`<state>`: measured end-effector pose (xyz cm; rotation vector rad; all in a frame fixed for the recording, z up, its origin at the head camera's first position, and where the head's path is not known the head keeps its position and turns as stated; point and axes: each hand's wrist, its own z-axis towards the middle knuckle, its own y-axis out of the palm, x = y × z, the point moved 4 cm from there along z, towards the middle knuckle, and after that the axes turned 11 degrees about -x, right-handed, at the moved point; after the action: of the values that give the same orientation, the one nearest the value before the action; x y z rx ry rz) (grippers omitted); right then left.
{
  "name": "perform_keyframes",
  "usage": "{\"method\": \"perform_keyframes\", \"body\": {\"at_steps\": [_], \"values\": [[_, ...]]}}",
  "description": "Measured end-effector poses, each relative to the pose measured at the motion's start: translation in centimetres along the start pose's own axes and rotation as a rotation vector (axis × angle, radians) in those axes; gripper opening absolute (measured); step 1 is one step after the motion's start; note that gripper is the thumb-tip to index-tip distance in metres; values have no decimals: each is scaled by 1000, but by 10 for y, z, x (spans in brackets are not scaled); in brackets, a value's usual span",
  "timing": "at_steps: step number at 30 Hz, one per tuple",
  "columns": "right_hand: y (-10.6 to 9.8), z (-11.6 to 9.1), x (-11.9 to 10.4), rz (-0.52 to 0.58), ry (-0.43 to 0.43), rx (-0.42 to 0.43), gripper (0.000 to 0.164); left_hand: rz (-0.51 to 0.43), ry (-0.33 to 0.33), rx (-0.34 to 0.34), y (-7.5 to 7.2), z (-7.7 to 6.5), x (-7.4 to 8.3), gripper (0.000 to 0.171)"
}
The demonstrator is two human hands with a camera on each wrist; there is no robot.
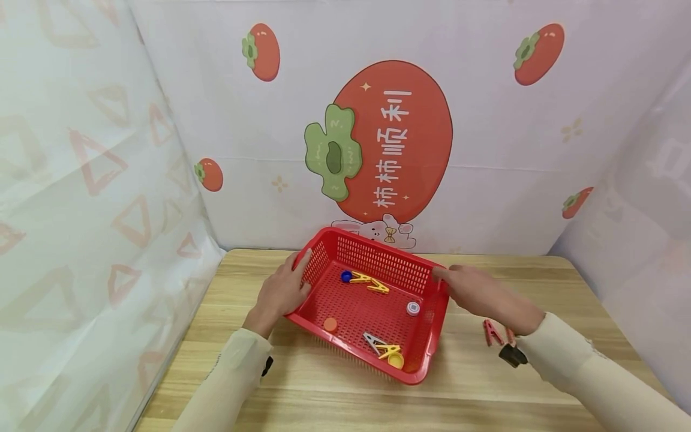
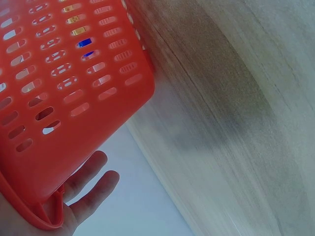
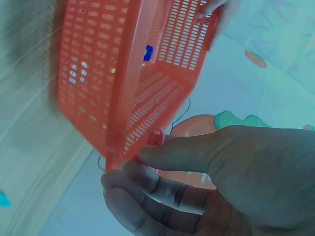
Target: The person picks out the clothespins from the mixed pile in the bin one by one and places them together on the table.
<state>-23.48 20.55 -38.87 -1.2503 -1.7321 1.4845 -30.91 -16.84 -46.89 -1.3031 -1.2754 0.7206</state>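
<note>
A red plastic basket with slotted walls stands at an angle over the wooden table. My left hand grips its left rim, fingertips showing past the wall in the left wrist view. At the back right corner, my right hand pinches the rim between thumb and fingers. Inside lie a blue cap, yellow clothespins, a white cap, an orange cap, a grey clothespin and a yellow cap. Whether the basket's base touches the table is unclear.
Red clothespins lie on the wooden table, partly hidden by my right forearm. A cloth backdrop with persimmon prints rises behind the table, with more cloth on the left.
</note>
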Motion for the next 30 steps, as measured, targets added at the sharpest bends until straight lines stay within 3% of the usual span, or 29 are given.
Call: {"method": "perform_keyframes", "body": {"at_steps": [6, 9, 15, 21, 30], "values": [[1, -17, 17, 66, 0, 28, 49, -6, -2, -3, 1, 0, -1, 85], [3, -23, 24, 88, -1, 37, 45, -4, 2, -3, 2, 0, -1, 85], [5, -35, 35, 42, -29, 64, 35, -6, 7, 5, 0, 0, 0, 85], [13, -46, 47, 31, -60, 39, 30, -10, 7, 2, 0, 1, 0, 85], [29, -62, 67, 17, -64, 27, 32, -9, 7, 0, 0, 1, 0, 84]]}}
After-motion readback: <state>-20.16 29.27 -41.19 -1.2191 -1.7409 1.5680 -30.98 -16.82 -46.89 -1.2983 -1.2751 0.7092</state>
